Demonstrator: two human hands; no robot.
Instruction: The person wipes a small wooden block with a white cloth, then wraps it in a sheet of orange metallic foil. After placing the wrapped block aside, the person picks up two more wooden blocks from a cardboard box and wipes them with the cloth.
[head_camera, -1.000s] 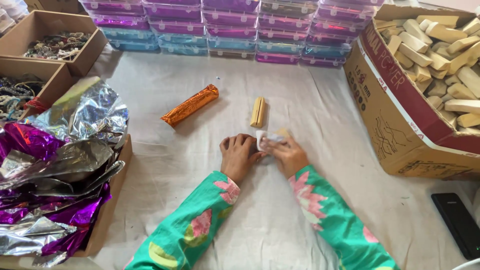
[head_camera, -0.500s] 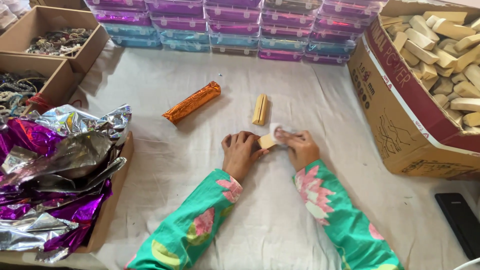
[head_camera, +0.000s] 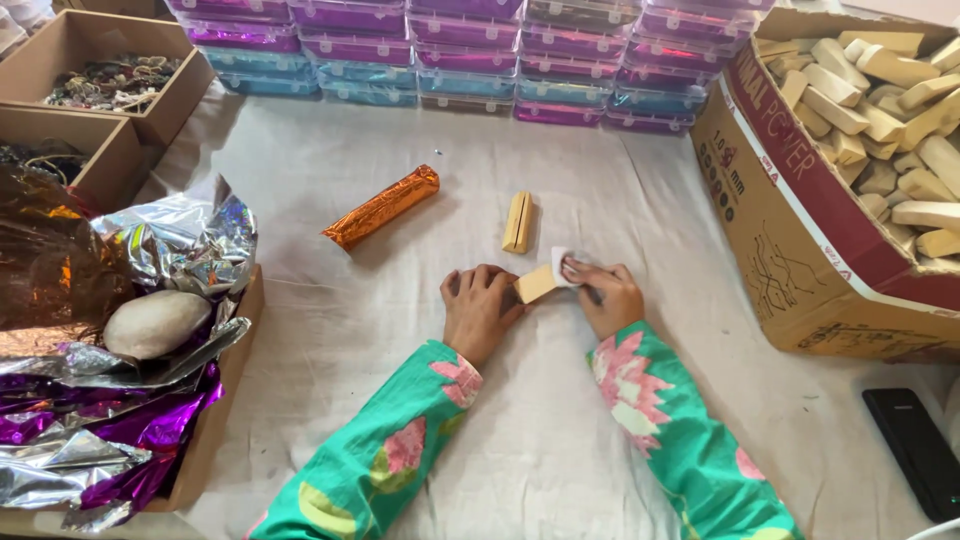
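My left hand (head_camera: 478, 310) and my right hand (head_camera: 603, 294) meet at the middle of a white cloth-covered table (head_camera: 560, 440). Between them they hold a small tan wooden block (head_camera: 536, 284), which rests low on the cloth. My right fingers press a small white piece (head_camera: 560, 263) against the block's far end. Just beyond my hands another tan wooden block (head_camera: 517, 222) lies on its own. Further left lies an orange foil-wrapped bar (head_camera: 382, 207). Both my sleeves are green with pink flowers.
A large cardboard box (head_camera: 800, 240) full of tan wooden blocks stands at the right. Stacked purple and blue plastic boxes (head_camera: 450, 50) line the far edge. Crumpled silver and purple foil (head_camera: 120, 400) fills a box at the left, behind it two open cartons (head_camera: 90, 60). A black phone (head_camera: 915, 450) lies at the lower right.
My hands stay together on the block and have turned it a little; the tan end now shows between them. The view has shifted slightly. Nothing else on the table has moved.
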